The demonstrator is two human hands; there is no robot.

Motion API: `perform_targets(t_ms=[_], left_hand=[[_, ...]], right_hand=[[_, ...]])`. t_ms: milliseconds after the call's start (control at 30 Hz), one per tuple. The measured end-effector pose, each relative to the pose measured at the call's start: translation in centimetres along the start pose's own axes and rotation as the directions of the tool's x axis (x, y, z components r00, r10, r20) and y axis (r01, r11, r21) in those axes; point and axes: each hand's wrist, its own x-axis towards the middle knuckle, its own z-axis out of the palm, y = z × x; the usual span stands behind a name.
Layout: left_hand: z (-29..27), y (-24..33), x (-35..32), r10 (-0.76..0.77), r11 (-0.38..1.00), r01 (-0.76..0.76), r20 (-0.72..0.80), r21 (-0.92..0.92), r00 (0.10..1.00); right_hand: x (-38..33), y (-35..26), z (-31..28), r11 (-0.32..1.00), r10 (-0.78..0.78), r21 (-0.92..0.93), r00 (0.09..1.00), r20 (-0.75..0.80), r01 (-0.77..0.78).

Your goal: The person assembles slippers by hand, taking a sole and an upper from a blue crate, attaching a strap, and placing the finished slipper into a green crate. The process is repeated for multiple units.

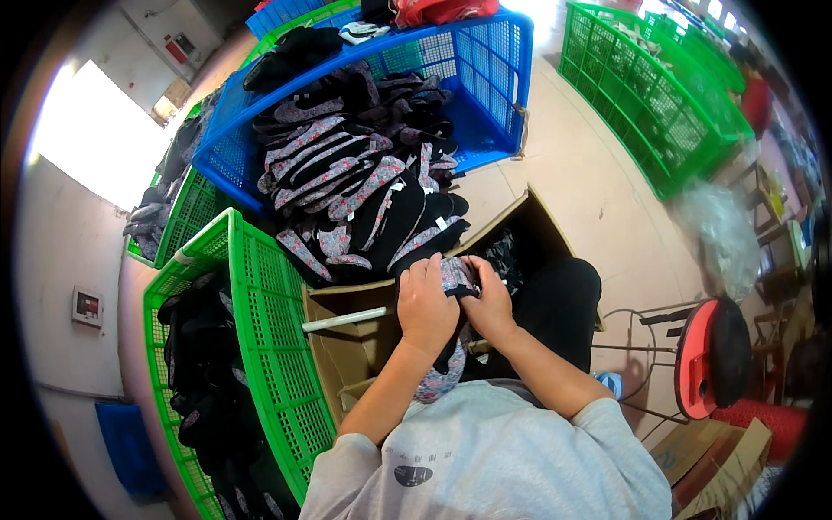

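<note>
Close to the person's grey shirt [485,451], a long, soft-looking flowery grey and pink cloth piece with black edges [456,275] is in both hands. It hangs down toward the lap. The left hand [425,305] has its fingers curled tight over the left side, and the right hand [490,305] pinches the right side. The fingers hide much of it, so I can't be sure how it folds.

It should be light and bendy, not easy to break, and not very slippery. The black edge looks like a good place to hold it.

Just past the lap is an open brown cardboard box [342,348]. To the left stands a bright green plastic basket [279,325]. Farther off, a big heap of black and flowery cloth pieces [338,173] spills from a blue plastic basket [490,82].
</note>
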Motion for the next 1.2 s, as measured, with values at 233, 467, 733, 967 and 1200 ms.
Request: perform_targets(t_ms=[233, 467, 733, 967, 1200], left_hand=[[-0.5, 0.5, 0.0, 0.1, 0.995, -0.096, -0.139, 0.037, 0.985], [-1.4, -0.9, -1.1, 0.284, 0.958, -0.28, -0.085, 0.053, 0.955], [-3.7, -2.4, -0.7, 0.423, 0.905, -0.425, 0.133, -0.015, 0.896], [-5.2, -3.6, -2.1, 0.199, 0.935, -0.049, 0.404, -0.352, 0.893], [-6.2, -2.9, -5.8, -0.09, 0.54, 0.684, 0.775, -0.49, 0.626]], right_hand=[[1.5, -0.9, -2.0, 0.978, -0.201, -0.051, 0.978, 0.058, 0.204], [0.7, 0.0, -2.0, 0.967, -0.201, 0.174, 0.977, 0.072, 0.186], [0.4, -1.1, -3.1, 0.976, -0.217, 0.071, 0.952, 0.216, 0.206], [1.0, -3.0, -5.5, 0.96, -0.243, 0.258, 0.786, 0.568, 0.11], [-0.1, -2.9, -5.6, 0.834, -0.019, 0.322, 0.56, 0.828, -0.449]])
